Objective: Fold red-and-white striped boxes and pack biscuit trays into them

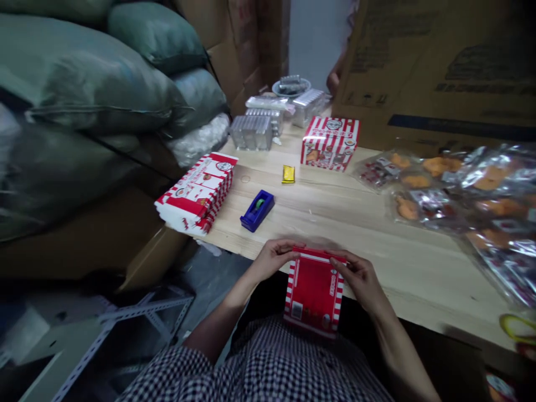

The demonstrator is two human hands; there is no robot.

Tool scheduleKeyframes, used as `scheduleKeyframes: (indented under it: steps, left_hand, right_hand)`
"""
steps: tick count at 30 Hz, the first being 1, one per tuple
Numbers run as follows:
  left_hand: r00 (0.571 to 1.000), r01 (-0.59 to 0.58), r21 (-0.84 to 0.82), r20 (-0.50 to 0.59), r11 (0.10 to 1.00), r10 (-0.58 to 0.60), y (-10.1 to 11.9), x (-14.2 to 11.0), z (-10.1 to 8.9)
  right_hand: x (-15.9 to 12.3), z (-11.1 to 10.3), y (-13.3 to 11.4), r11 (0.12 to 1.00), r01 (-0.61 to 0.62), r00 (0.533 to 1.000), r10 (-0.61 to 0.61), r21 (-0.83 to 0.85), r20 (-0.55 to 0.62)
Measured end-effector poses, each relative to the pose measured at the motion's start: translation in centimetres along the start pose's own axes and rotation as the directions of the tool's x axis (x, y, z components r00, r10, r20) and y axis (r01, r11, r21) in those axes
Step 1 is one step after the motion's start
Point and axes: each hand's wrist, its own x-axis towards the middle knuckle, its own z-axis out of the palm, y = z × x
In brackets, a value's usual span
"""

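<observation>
Fingers [288, 257] of left hand [272, 260], right hand [360, 277] pinch red-and-white striped carton [315, 290] at its 11 and 1 o'clock; carton at view's 5 o'clock. Likely light, stiffish, slick, creasable; hold by edges.

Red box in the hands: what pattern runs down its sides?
The red box has red and white stripes down its sides, clearest in the head view.

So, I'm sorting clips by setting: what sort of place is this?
Probably a packing area or storeroom: a stack of printed cartons and a tape dispenser on the table, with bulging sacks piled alongside.
</observation>
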Motion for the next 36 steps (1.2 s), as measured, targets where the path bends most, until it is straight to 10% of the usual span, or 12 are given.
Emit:
scheduleKeyframes:
  steps: [3, 8, 13, 17, 28, 36]
  left_hand:
    - [0.96, -0.12, 0.253, -0.217, 0.96, 0.177, -0.7, 0.2, -2.5]
    - [0.683, 0.09, 0.599, -0.619, 0.796, 0.388, 0.1, 0.8, -9.8]
    - [0.823, 0.175, 0.366, -0.564, 0.914, 0.068, 0.4, 2.5, -13.8]
    - [0.856, 0.16, 0.239, -0.517, 0.958, -0.014, 1.3, 2.9, -14.1]
    - [0.791, 0.035, -0.109, -0.604, 0.993, -0.094, -0.2, 0.4, -13.4]
    - [0.685, -0.028, 0.033, -0.727, 0.999, 0.043, -3.5, 0.0, -12.3]
  right_hand:
    - [0.5, 0.4, 1.5, 0.999, 0.006, 0.999, -0.008, -0.034, -0.046]
    - [0.1, -0.7, 1.2, 1.0, -0.02, 0.993, 0.02, 0.002, -0.117]
    - [0.0, -0.4, 0.3, 0.999, 0.011, 0.993, -0.016, -0.037, -0.113]
    - [-0.3, 0.0, 0.2, 1.0, -0.008, 0.995, 0.004, -0.029, -0.104]
    - [-1.3, 0.5, -0.9, 0.999, 0.005, 0.989, 0.002, 0.042, -0.148]
    - [-1.7, 1.1, -1.8, 0.999, 0.035, 0.974, -0.028, 0.03, -0.225]
